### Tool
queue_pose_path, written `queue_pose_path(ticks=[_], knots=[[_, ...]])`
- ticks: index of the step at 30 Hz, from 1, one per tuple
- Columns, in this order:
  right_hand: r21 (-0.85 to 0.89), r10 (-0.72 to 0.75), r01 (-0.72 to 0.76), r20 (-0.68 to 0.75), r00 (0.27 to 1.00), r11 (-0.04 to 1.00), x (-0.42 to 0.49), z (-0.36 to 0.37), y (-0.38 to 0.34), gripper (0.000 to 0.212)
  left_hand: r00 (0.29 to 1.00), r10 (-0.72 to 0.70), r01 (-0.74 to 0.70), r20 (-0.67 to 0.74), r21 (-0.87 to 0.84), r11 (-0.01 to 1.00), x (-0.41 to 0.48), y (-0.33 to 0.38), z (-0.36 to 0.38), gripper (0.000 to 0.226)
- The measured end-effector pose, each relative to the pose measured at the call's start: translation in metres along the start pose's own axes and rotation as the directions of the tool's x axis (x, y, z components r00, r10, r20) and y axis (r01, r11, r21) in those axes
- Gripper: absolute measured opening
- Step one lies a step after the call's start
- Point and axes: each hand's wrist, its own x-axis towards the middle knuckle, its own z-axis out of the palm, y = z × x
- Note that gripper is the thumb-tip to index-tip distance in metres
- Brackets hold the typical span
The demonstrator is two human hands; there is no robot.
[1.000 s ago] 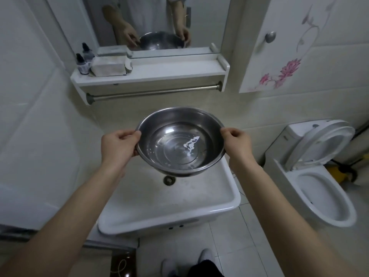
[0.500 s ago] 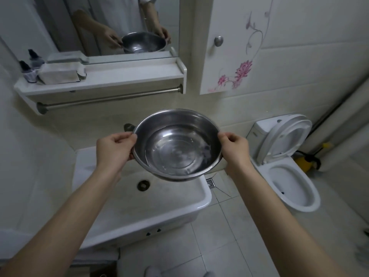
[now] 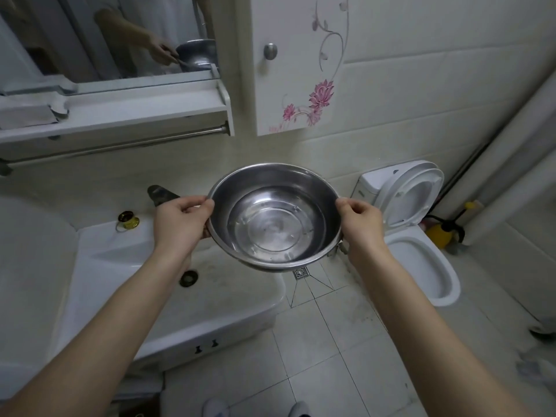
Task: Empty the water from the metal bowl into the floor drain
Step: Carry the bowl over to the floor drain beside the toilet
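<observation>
A shiny metal bowl [image 3: 275, 216] with a shallow pool of water in it is held level in the air. My left hand [image 3: 180, 222] grips its left rim and my right hand [image 3: 361, 222] grips its right rim. The bowl hangs over the right end of the sink and the floor beside it. A small square floor drain [image 3: 301, 272] shows on the tiles just below the bowl's near edge, between the sink and the toilet.
A white sink [image 3: 168, 299] with a round drain hole [image 3: 188, 278] fills the left. A white toilet [image 3: 421, 254] with its lid up stands at the right. A shelf with a towel bar [image 3: 120, 145] and a wall cabinet [image 3: 298, 64] hang above. Pale floor tiles [image 3: 331, 356] lie ahead.
The bowl and both hands have swung right, from above the sink basin to its right end. The floor drain has come into view under the bowl.
</observation>
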Motion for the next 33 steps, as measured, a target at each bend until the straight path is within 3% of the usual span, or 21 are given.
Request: queue_pose_path(ticks=[13,33], knots=[[0.017,0.03,-0.03,-0.003,1.0,0.999,0.038,-0.049,0.008,0.02,1.0,0.005,-0.005,0.026,0.004,1.0,-0.018,0.002,0.066,0.008],[0.076,0.11,-0.099,-0.16,0.981,0.992,0.087,-0.052,0.014,0.019,0.986,-0.036,0.04,0.161,-0.02,0.999,0.04,-0.008,0.135,0.007]])
